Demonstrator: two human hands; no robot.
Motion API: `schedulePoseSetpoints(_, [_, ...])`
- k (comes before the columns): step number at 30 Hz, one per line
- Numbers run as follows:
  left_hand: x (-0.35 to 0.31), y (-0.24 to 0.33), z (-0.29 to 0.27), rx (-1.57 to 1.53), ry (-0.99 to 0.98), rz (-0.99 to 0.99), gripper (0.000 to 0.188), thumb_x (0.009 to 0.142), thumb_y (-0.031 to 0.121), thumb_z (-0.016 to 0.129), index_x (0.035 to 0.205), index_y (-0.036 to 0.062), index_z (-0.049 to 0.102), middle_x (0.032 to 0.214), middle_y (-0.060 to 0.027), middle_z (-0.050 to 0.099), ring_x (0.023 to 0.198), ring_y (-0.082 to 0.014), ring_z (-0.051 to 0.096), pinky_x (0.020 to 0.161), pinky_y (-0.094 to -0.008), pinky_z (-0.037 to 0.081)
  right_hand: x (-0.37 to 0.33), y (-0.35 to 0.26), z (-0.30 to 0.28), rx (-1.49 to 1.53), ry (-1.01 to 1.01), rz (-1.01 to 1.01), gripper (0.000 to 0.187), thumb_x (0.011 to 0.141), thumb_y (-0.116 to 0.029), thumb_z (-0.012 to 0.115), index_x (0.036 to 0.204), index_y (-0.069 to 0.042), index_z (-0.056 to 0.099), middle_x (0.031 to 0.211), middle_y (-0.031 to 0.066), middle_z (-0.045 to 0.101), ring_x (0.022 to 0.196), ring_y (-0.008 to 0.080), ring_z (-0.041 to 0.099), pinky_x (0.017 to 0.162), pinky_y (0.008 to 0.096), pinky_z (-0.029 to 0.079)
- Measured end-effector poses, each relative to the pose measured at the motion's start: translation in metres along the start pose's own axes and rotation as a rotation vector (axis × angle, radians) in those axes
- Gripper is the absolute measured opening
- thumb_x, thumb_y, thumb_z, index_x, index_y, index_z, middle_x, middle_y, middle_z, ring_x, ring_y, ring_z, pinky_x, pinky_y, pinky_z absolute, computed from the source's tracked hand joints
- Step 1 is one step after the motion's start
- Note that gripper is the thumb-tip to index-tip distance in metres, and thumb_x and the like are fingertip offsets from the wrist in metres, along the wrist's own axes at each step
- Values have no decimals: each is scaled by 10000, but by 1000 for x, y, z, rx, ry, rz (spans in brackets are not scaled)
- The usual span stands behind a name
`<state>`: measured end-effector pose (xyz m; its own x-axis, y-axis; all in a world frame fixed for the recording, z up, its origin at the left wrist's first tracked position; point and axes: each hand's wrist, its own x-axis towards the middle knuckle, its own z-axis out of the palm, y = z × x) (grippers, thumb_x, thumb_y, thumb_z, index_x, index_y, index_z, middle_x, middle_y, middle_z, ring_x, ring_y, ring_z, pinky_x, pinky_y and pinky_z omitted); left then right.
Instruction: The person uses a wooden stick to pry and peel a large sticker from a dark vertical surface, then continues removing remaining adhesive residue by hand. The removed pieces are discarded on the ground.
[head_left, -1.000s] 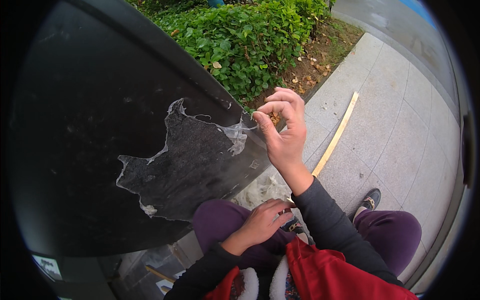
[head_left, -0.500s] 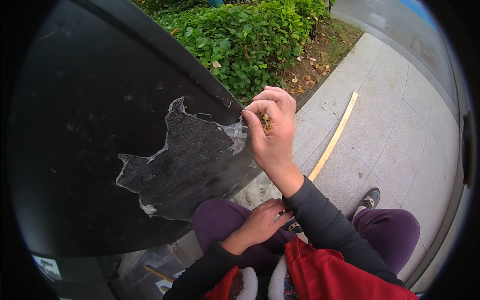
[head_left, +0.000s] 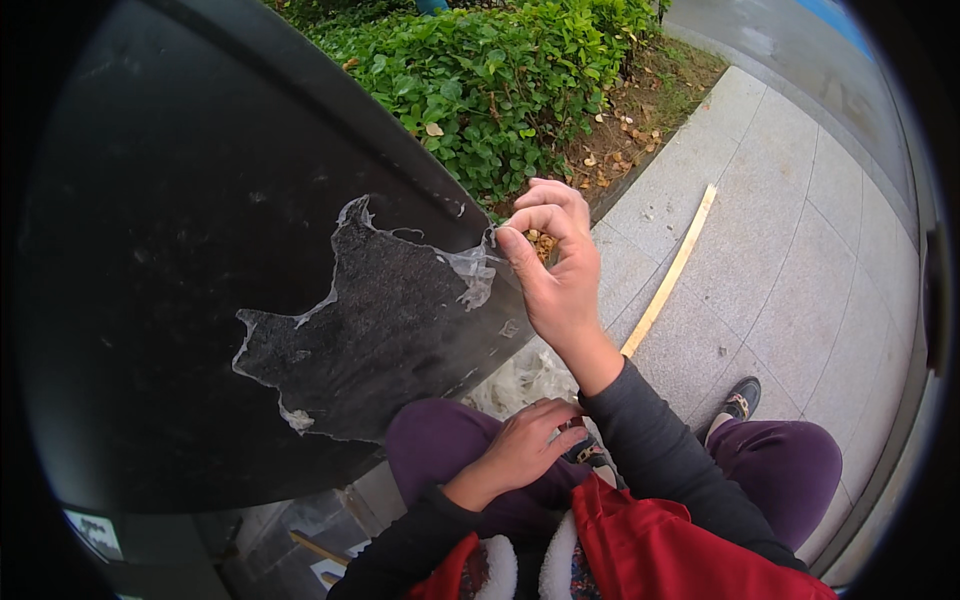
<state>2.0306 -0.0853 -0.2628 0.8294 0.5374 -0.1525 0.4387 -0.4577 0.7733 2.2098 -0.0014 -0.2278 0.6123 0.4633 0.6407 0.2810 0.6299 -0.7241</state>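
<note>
A thin, clear plastic film hangs in a crumpled flap at the right edge of a large black panel. Its end is pinched between thumb and forefinger of my right hand, with the other fingers curled. Where the film is gone, a dull, rough grey patch with a ragged whitish border shows on the panel. My left hand lies across my purple-trousered knee, fingers loosely extended and holding nothing.
Crumpled film scraps lie on the ground under the panel's edge. A long thin wooden strip crosses the grey paving at the right. A green hedge grows beyond the panel. My shoe rests on the paving.
My right hand has moved a little to the right and down, away from the panel's edge, drawing the pinched film out. My left hand stays on the knee.
</note>
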Motion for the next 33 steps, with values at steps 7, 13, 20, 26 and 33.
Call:
schedulePoseSetpoints(7, [-4, -5, 1, 15, 1, -3, 284, 1038, 246, 676, 1161, -10, 699, 1160, -181, 729, 1123, -392, 670, 964, -471, 537, 1, -2, 7, -148, 71, -129, 246, 799, -133, 903, 972, -77, 737, 1206, 85, 618, 1271, 341, 548, 1072, 464, 445])
schedulePoseSetpoints(13, [11, -3, 9, 12, -11, 14, 276, 1046, 211, 663, 1202, -13, 700, 1158, -180, 725, 1115, -379, 684, 972, -450, 536, 12, 15, -5, -116, -2, -173, 178, 843, -86, 840, 940, -73, 692, 1187, 89, 621, 1249, 362, 563, 1073, 476, 443])
schedulePoseSetpoints(20, [19, -1, 10, -3, -42, -31, 323, 1059, 242, 652, 1277, 11, 707, 1250, -179, 727, 1205, -387, 667, 1028, -459, 529, 8, 34, -13, 194, -119, 34, 141, 954, -123, 780, 988, -66, 655, 1184, 91, 615, 1232, 302, 566, 1103, 420, 422])
schedulePoseSetpoints(26, [13, -8, -2, -1, -54, -34, 326, 1060, 253, 648, 1274, 13, 708, 1256, -176, 724, 1200, -388, 665, 1022, -459, 531, 1, 40, 1, 372, -125, 166, 134, 987, -134, 761, 995, -57, 651, 1208, 99, 615, 1217, 265, 578, 1107, 396, 420])
schedulePoseSetpoints(33, [12, -23, -8, 43, -38, 4, 319, 1048, 267, 665, 1220, 1, 705, 1204, -181, 724, 1152, -396, 670, 988, -460, 538, -13, 43, 18, 710, -44, 387, 195, 1053, -206, 733, 993, -32, 669, 1207, 50, 603, 1176, 156, 566, 1057, 322, 443])
